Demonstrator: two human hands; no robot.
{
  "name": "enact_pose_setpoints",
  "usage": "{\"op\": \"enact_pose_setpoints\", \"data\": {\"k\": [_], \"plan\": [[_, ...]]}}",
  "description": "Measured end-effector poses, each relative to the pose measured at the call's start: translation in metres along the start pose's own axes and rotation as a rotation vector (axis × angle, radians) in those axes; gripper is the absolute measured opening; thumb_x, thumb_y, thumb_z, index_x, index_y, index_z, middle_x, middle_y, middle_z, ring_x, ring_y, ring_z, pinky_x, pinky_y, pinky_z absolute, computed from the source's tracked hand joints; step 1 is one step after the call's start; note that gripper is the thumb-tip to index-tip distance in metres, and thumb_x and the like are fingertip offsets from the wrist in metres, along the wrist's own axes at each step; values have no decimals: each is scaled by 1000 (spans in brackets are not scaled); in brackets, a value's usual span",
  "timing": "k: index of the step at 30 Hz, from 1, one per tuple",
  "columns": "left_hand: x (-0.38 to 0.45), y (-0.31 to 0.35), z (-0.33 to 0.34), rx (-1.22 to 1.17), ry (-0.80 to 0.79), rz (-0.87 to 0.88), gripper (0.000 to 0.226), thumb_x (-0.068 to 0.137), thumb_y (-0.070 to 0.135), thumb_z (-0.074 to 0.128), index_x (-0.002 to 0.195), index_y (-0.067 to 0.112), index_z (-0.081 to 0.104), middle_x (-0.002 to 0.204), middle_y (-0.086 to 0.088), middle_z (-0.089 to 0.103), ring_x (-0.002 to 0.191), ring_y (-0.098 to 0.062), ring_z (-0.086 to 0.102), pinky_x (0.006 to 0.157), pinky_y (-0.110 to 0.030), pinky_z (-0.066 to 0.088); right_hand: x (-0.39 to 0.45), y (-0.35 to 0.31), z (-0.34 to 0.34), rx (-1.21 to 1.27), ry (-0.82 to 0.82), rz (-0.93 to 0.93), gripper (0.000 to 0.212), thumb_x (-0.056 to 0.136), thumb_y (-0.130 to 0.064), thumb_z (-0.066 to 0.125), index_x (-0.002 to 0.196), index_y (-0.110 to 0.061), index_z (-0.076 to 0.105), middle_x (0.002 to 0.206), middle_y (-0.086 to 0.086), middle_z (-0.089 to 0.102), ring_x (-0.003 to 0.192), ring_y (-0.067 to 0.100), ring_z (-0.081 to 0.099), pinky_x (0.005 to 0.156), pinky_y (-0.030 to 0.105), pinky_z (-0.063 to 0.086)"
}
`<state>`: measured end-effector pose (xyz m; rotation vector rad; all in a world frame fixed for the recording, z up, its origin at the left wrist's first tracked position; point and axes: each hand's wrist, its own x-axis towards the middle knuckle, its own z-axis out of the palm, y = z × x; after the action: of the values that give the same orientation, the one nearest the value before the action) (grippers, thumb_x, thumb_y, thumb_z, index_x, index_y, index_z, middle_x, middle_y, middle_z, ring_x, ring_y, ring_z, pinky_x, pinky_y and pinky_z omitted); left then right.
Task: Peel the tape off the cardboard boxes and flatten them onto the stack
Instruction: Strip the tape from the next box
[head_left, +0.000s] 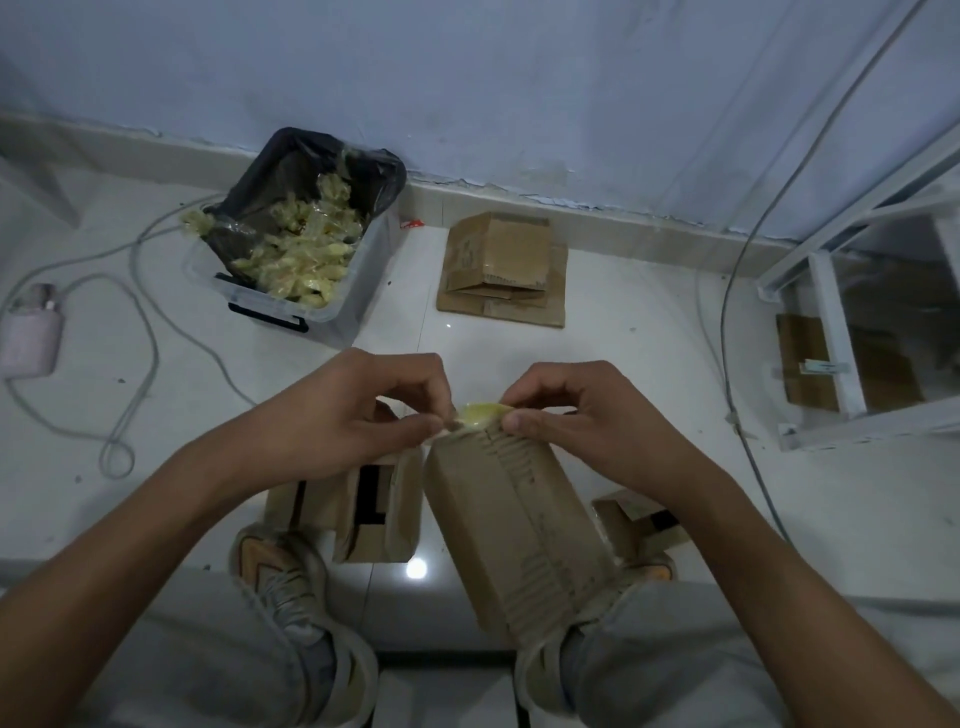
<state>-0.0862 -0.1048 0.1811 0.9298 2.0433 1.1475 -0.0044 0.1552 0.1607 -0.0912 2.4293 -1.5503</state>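
A brown cardboard box (514, 525) stands tilted between my knees, its far end raised toward my hands. At that far end a crumpled strip of yellowish tape (480, 414) stretches between both hands. My left hand (374, 410) pinches the tape's left end with thumb and fingertips. My right hand (566, 410) pinches its right end at the box's top edge. A stack of flattened cardboard (501, 270) lies on the floor by the far wall.
A clear plastic bin (296, 249) lined with a black bag holds several wads of peeled tape at the back left. More boxes lie on the floor: one (376, 514) under my left wrist, another (636, 519) under my right forearm. Cables (140, 312) loop at left; a white frame (831, 322) stands right.
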Motion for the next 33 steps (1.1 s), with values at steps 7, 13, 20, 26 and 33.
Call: {"op": "enact_pose_setpoints", "data": {"k": [7,13,20,26,33], "plan": [[9,-1,16,-164,120,-87,26,102,49,54,94,30,69,90,11,65,85,-5,61,78,-19,43,2,-4,26,-147,224,-40,15,103,-21,66,89,-15,63,74,-8,69,70,11,65,63,22,50],[11,3,35,-247,240,-238,10,92,27,76,85,19,74,86,0,71,82,-15,68,75,-29,51,0,-3,36,-282,201,-27,15,107,-28,58,96,-19,55,77,-5,65,68,12,61,58,32,48],[8,-2,41,-137,349,-285,11,86,33,74,79,25,75,80,6,73,84,-14,70,82,-48,58,3,4,38,-885,145,-114,34,106,-55,33,95,-25,44,81,-9,51,57,17,52,51,32,37],[-4,-8,-4,-168,465,-336,15,93,19,73,80,24,79,79,1,75,75,-11,69,72,-35,51,6,38,-11,-919,399,16,29,108,-40,35,95,-18,48,69,-7,56,51,25,58,51,43,55],[3,-4,7,-144,438,-335,13,89,13,75,76,17,78,75,-4,73,70,-18,69,67,-36,55,4,-12,30,-469,241,-112,27,100,-56,53,101,-31,65,85,-15,66,72,4,62,67,29,55]]}}
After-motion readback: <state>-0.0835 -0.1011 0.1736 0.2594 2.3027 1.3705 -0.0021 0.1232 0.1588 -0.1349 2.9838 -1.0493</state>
